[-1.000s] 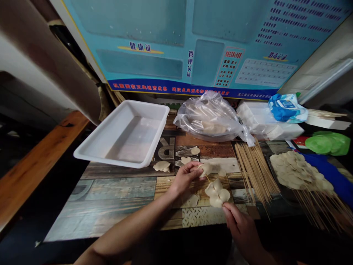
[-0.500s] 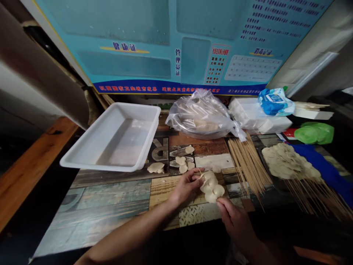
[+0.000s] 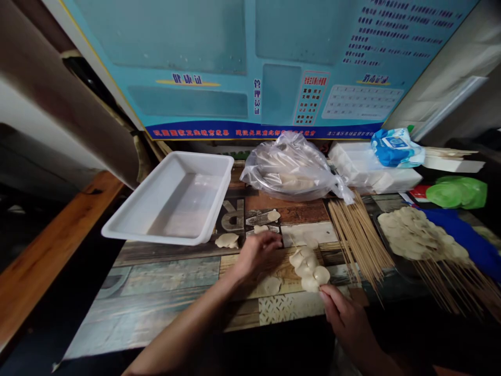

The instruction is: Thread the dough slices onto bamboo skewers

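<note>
My right hand (image 3: 342, 308) pinches the lower end of a bamboo skewer, mostly covered by overlapping thin, pale round slices (image 3: 310, 269). These threaded slices are held low over the table, tilted up and to the left. My left hand (image 3: 258, 253) is off the skewer, over the small group of loose slices, fingers bent and close together; anything in them is hidden. One loose slice (image 3: 261, 228) shows just beyond its knuckles. Around it lie another slice (image 3: 273, 215), a folded-looking piece (image 3: 227, 240) and a flat one (image 3: 273, 284) nearer me.
A white plastic tub (image 3: 156, 237) stands at the left. Behind is a knotted clear plastic bag (image 3: 289, 167). Bare bamboo skewers (image 3: 360, 235) lie to the right, beside a dark tray of filled skewers (image 3: 422, 232). White packs (image 3: 368, 164) and a green bag (image 3: 456, 192) sit farther back.
My left hand has let go of the skewer's upper end and moved left onto the loose slices. My right hand still holds the skewer. The view has shifted slightly.
</note>
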The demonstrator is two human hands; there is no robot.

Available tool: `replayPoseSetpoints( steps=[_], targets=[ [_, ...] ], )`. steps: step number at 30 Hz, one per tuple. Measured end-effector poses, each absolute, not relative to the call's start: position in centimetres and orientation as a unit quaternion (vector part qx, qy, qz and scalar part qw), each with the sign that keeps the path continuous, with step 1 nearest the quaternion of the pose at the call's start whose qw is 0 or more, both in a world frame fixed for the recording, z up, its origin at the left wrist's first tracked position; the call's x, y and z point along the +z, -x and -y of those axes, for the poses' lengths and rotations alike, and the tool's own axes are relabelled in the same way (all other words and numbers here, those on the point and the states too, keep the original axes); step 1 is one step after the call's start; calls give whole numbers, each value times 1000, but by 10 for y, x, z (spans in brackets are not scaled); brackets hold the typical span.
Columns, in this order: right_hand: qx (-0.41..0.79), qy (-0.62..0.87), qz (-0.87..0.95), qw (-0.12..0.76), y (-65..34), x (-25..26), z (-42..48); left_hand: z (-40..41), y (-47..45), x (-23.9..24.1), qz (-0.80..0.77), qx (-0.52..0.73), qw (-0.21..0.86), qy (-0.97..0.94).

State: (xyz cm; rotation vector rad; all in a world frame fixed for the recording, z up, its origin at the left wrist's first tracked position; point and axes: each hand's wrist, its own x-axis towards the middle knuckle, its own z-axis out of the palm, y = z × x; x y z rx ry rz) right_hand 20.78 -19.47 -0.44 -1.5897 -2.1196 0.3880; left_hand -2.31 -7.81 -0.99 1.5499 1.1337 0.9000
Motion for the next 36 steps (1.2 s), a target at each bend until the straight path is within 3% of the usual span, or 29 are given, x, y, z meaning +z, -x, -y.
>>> replayPoseSetpoints(
  steps=[3, 6, 11, 16, 19, 36],
  targets=[
    [145, 580, 769, 225, -209, -3, 194, 53, 48, -15, -509, 352, 320, -718],
    [150, 572, 773, 231, -209, -4, 194, 40, 58, -24, -500, 340, 273, -748],
    [160, 566, 772, 242, -206, -6, 196, 45, 51, -21, -504, 456, 364, -637],
    [195, 567, 766, 231, -206, 0, 201, 57, 40, -7, -453, 466, 639, -410],
    [201, 562, 769, 230, -204, 5, 201, 62, 32, -4, -405, 437, 735, -324],
    [199, 563, 780, 187, -200, -2, 195, 72, 22, -2, -400, 457, 732, -308]
  ],
)
